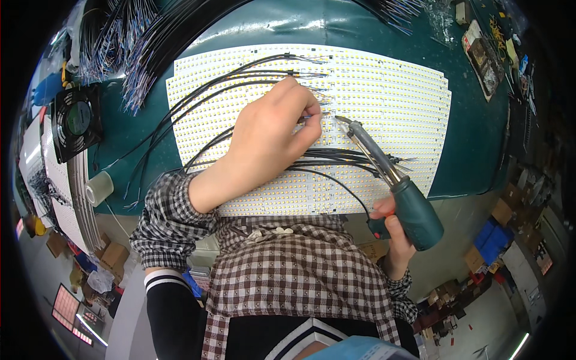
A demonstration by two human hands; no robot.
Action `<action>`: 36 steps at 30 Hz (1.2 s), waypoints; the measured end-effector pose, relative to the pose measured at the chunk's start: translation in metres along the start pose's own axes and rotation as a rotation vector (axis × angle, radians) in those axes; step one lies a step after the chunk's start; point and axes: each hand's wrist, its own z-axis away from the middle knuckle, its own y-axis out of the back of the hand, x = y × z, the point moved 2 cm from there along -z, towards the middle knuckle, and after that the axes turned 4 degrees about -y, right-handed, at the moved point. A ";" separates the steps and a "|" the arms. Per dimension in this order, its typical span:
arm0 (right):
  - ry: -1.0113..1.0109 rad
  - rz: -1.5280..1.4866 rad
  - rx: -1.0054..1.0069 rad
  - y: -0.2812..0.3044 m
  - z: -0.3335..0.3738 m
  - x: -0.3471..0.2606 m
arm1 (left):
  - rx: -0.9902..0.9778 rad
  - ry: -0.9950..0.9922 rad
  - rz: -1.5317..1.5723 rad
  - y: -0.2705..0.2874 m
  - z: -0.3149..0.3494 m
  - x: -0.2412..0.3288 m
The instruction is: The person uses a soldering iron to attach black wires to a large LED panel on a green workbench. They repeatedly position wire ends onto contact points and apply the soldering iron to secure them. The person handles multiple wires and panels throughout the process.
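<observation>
My left hand (pixel 264 129) is pinched closed over the middle of a stack of white LED boards (pixel 390 90). Between its fingertips is the stripped end of a black cable (pixel 216 141), mostly hidden by the hand. My right hand (pixel 397 243) grips the green handle of a soldering iron (pixel 419 219). The iron slants up to the left, its tip close to the left fingertips at the boards' central row of pads; whether it touches is unclear. Several other black cables (pixel 240 73) end in thin wires along that row. A further bunch of cables (pixel 336 157) lies across the boards, nearer to me.
The boards lie on a green tabletop (pixel 270 27). Thick bundles of black cable (pixel 180 36) with coloured wire ends lie far left. A black fan (pixel 78 122) and a white spool (pixel 99 189) stand at the left. A dirty tray (pixel 482 60) lies far right.
</observation>
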 end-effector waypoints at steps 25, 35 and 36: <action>0.070 0.062 -0.056 0.002 -0.002 0.010 | -0.047 0.022 -0.154 -0.001 -0.002 0.006; 0.031 0.099 -0.050 0.000 -0.002 0.007 | -0.032 0.007 -0.162 -0.002 -0.001 0.005; 0.058 0.086 -0.050 0.002 -0.002 0.009 | -0.033 0.006 -0.164 -0.002 -0.002 0.005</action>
